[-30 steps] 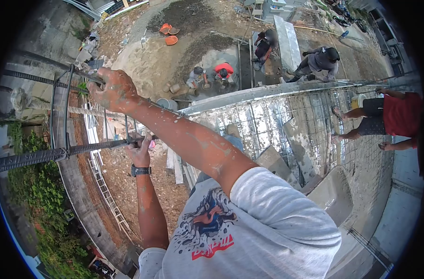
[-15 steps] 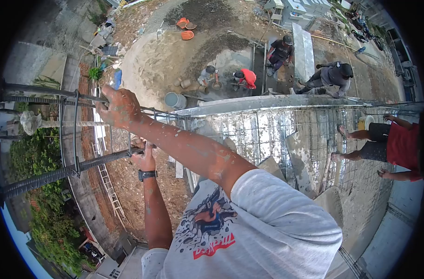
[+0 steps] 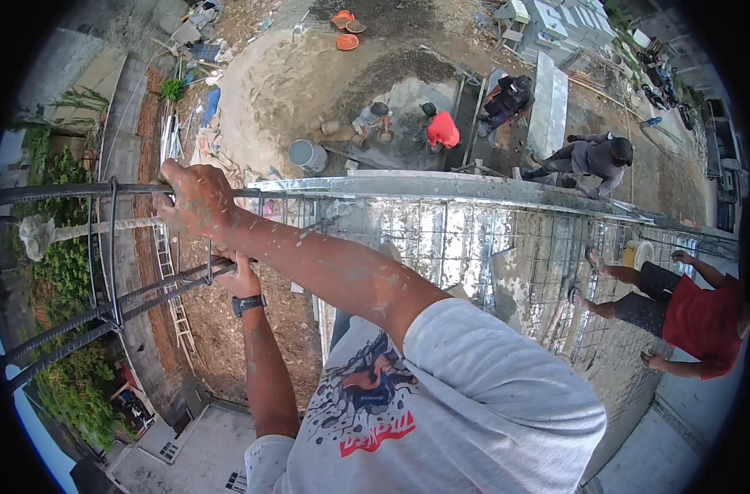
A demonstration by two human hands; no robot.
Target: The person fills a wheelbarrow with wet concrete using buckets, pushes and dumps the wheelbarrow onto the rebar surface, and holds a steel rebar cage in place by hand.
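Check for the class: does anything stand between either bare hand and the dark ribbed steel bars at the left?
Nothing visible does. The grey-spattered right hand wraps the upper dark ribbed steel bar; the left hand, with a dark wristwatch at its wrist, meets the lower dark ribbed steel bars, its exact hold partly hidden.

Brown, rubble-strewn ground (image 3: 214, 337) spreads below, carrying a broad heap of sand (image 3: 268, 90), orange tubs (image 3: 347, 43) at its far edge, a grey bucket (image 3: 307, 155) at its near side, and, farther right, a long pale board (image 3: 546, 103) and stacked pale blocks (image 3: 556, 33). At right, a raised deck (image 3: 609, 362) bears a grid of steel mesh (image 3: 441, 235), with a yellowish bucket (image 3: 636, 253) and a red-shirted person (image 3: 700, 325) standing on it.
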